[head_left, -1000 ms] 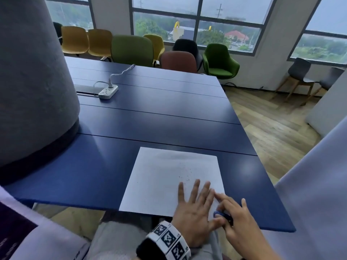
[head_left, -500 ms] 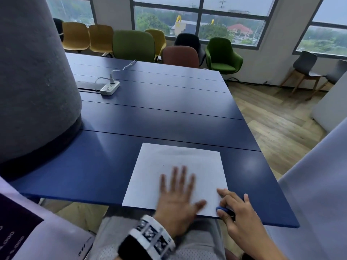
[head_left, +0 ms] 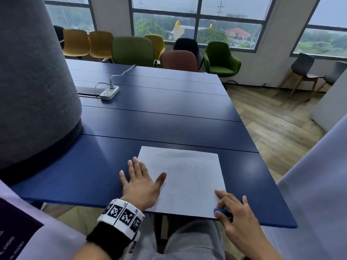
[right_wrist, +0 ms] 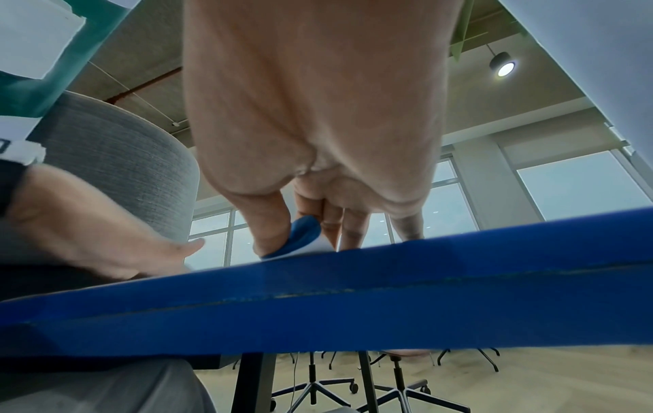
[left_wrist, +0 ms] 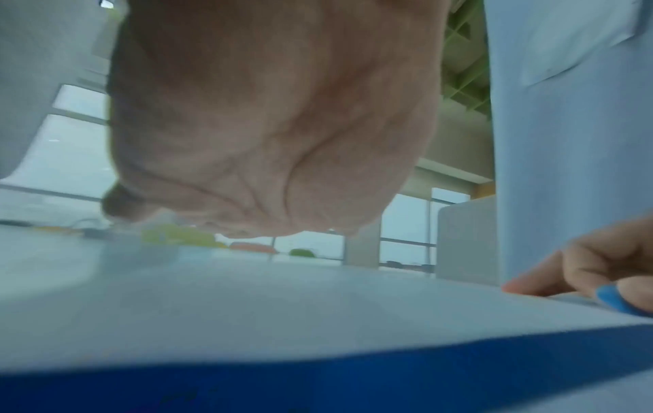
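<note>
Both at the table's [head_left: 169, 119] near edge: my left hand [head_left: 139, 182] lies flat across the paper's [head_left: 187, 184] left side, right hand [head_left: 236, 212] pinches the eraser [head_left: 219, 211].

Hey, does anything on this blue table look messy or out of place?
Yes: small dark specks lie scattered on the white sheet of paper, likely rubbings, since the right hand pinches a small blue eraser at its near right corner. Nothing else stands out.
</note>
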Available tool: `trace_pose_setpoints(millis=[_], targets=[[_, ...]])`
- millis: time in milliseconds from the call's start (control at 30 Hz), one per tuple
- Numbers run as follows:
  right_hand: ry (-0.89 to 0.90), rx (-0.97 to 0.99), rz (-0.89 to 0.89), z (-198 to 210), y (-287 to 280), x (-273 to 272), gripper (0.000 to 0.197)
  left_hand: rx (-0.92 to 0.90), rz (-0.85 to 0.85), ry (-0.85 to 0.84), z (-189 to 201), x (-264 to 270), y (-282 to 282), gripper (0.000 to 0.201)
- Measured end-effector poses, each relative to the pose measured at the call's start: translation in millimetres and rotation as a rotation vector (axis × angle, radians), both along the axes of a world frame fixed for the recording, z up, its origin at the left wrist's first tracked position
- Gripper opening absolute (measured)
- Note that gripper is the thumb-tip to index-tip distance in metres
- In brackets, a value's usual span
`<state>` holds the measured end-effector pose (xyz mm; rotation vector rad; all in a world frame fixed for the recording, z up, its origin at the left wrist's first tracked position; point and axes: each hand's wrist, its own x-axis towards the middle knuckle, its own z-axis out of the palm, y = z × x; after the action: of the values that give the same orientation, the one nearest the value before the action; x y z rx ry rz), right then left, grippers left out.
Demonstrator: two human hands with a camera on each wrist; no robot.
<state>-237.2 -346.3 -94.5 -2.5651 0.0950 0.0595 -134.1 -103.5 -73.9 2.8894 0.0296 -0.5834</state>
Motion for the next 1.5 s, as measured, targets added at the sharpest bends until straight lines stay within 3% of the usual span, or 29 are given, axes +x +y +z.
trace_pose_setpoints(millis=[167, 300, 400, 433, 567, 767, 867, 933, 1000, 1067, 1100, 1167, 1200, 1300, 1433, 1500], targets=[[0.007, 0.005, 0.008, -1.0, -2.6, 0.4, 0.028, 0.101, -0.33, -0.059, 27.8, 22.9, -66.8, 0.091], [-0.009, 0.026, -0.003, -5.3, -4.7, 1.7, 0.028, 0.137, -0.548, -0.051, 15.8, 33.9, -117.3, 0.09], [-0.002, 0.012, -0.014, -4.9, -3.6, 3.1, 0.028, 0.06, -0.701, 0.03, -3.5, 27.5, -145.2, 0.114], [0.001, 0.009, -0.015, -3.3, -3.4, 3.9, 0.028, 0.035, -0.696, 0.044, -8.1, 26.1, -150.0, 0.119], [-0.021, 0.019, -0.003, -0.4, -2.9, 0.4, 0.026, -0.009, -0.623, 0.043, -16.8, 28.4, -128.7, 0.079], [-0.026, 0.038, -0.012, -1.4, -2.1, -1.0, 0.025, 0.128, -0.264, 0.119, -9.4, 41.3, -40.0, 0.089], [-0.032, 0.034, -0.024, 1.0, -0.4, -1.1, 0.027, 0.174, -0.114, 0.121, -0.3, 41.7, -21.2, 0.095], [-0.024, 0.031, -0.023, 0.3, 1.0, -0.6, 0.029, 0.157, -0.202, 0.063, 1.7, 34.6, -36.3, 0.092], [-0.031, 0.028, -0.021, -0.4, 0.8, -0.9, 0.027, 0.069, -0.421, 0.018, -0.9, 21.7, -68.4, 0.09], [-0.026, 0.034, -0.028, -1.0, 0.6, -0.3, 0.015, -0.042, -0.643, 0.039, -7.0, 4.3, -99.2, 0.114], [-0.038, 0.013, -0.03, -2.4, -0.8, 0.1, 0.019, -0.059, -0.704, 0.072, -11.7, -2.7, -108.1, 0.128], [-0.054, 0.001, -0.041, -2.9, -1.8, 0.9, 0.019, -0.046, -0.71, 0.078, -18.0, -10.8, -106.5, 0.134], [-0.049, 0.019, -0.035, -2.0, -1.3, 1.5, 0.012, -0.037, -0.664, 0.057, -20.1, -11.1, -97.3, 0.126], [-0.058, 0.045, -0.019, -7.3, -4.4, 1.8, 0.024, 0.002, -0.429, 0.072, -16.6, -1.0, -51.2, 0.085], [-0.059, 0.062, -0.018, -6.3, -2.7, 0.1, 0.023, 0.119, -0.126, 0.117, -10.3, 20.1, 6.2, 0.091], [-0.065, 0.063, -0.026, -6.9, -2.7, -0.3, 0.014, 0.147, -0.096, 0.079, -10.0, 24.4, 8.1, 0.094]])
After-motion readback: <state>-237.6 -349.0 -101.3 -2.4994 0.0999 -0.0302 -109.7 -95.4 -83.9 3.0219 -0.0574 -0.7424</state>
